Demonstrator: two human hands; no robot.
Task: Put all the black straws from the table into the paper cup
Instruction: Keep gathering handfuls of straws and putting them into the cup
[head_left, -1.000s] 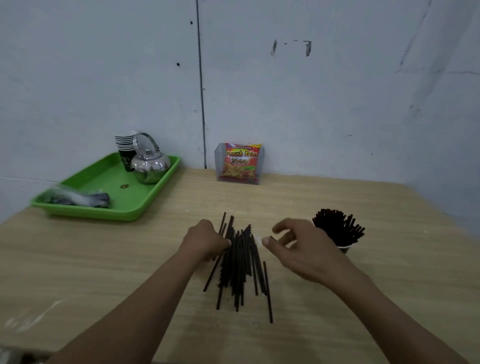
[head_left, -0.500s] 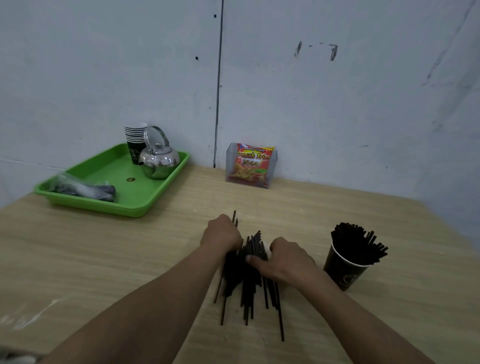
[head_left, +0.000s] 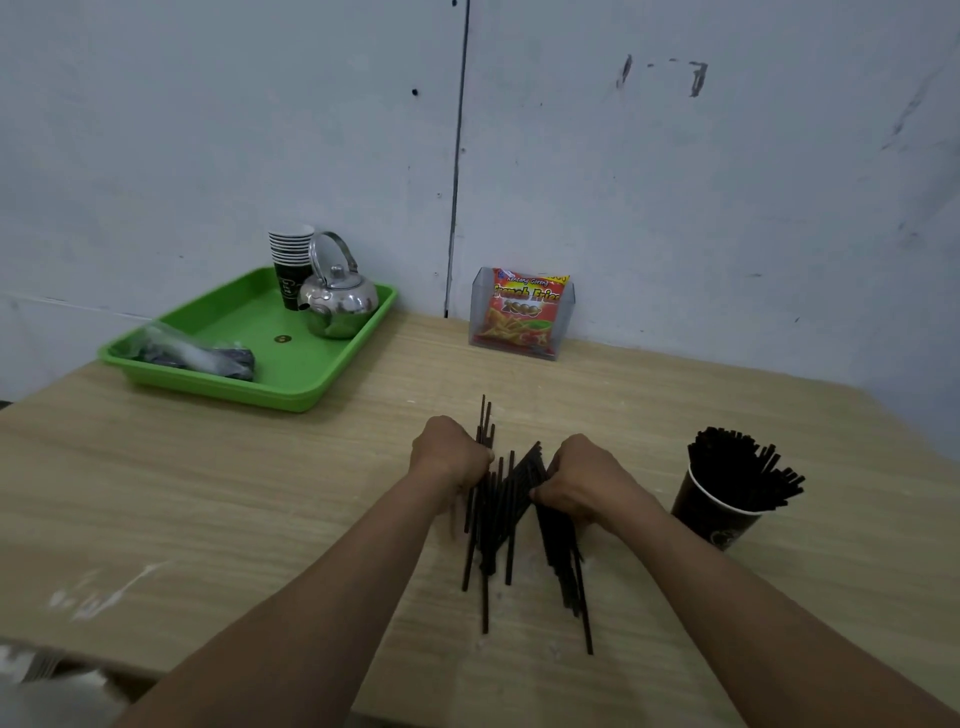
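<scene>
Many straws (head_left: 491, 530): lying loose on worktop (head_left: 234, 493), likely being bunched for fewer trips.
Left grip (head_left: 449, 457): curling round one bunch.
Right grip (head_left: 587, 483): curling round another, nearer cup (head_left: 711, 519).

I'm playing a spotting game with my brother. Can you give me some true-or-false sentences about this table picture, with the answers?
1. The paper cup already holds black straws. True.
2. The kettle stands outside the green tray. False: it stands in the tray.
3. The left hand and the right hand both grip loose straws. True.
4. The snack packet lies flat in the tray. False: it stands upright in a clear holder by the wall.
</scene>
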